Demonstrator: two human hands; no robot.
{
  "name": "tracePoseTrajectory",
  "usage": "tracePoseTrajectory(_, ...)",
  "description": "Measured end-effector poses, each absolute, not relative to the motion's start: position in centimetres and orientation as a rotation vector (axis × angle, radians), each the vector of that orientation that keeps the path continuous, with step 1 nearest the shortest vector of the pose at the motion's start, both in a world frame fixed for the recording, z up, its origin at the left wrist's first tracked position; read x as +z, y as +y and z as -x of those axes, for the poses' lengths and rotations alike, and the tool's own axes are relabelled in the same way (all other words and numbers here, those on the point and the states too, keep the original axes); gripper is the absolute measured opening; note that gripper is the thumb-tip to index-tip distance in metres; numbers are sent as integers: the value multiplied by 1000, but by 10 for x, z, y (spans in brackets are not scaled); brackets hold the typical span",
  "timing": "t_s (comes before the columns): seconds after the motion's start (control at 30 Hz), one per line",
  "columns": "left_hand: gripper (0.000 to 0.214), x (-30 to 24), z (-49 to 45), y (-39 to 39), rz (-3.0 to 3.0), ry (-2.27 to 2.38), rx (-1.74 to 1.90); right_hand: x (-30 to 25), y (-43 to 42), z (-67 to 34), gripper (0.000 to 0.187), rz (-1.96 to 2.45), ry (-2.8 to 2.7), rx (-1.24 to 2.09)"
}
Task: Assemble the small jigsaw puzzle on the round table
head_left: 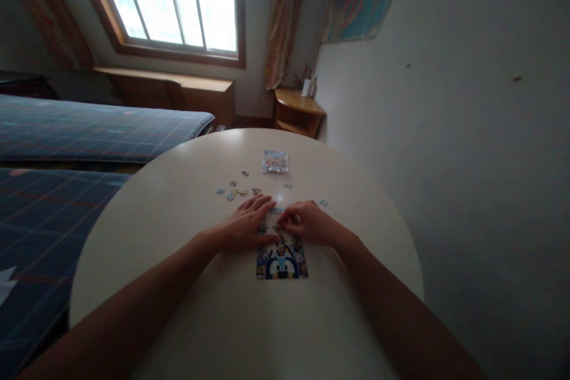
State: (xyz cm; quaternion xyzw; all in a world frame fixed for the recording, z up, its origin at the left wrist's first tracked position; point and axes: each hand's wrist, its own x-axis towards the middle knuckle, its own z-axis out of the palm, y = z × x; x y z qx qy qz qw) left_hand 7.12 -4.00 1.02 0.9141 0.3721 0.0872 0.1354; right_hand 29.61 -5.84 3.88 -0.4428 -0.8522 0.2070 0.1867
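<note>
A partly assembled jigsaw puzzle [285,270] lies on the round table, a blue cartoon dog's face at its near edge and a gap showing in its upper middle. My left hand [243,228] rests over the puzzle's left edge with its fingers stretched out. Over the upper right part, my right hand [309,222] pinches a small puzzle piece [279,227] at the gap, its fingertips low against the puzzle. Several loose pieces [234,192] are scattered beyond my left hand. One loose piece [287,186] lies farther back, and another piece [323,203] is right of my right hand.
A small picture packet [275,162] lies toward the far side of the white round table [178,208]. Beds with plaid covers [102,124] stand along the left. The wall [467,160] rises close on the right, and a wooden corner shelf [300,104] stands behind the table.
</note>
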Motion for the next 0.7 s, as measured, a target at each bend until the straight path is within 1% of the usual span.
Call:
tracePoseTrajectory(0.4, 85, 9, -71, -39, -2633, 1069, 278, 40, -60, -295, 13, 1248, -2410, 587)
tracePoseTrajectory(0.7, 83, 6, -71, -38, -2647, 1043, 298, 48, -63, -298, 21, 1215, -2448, 590)
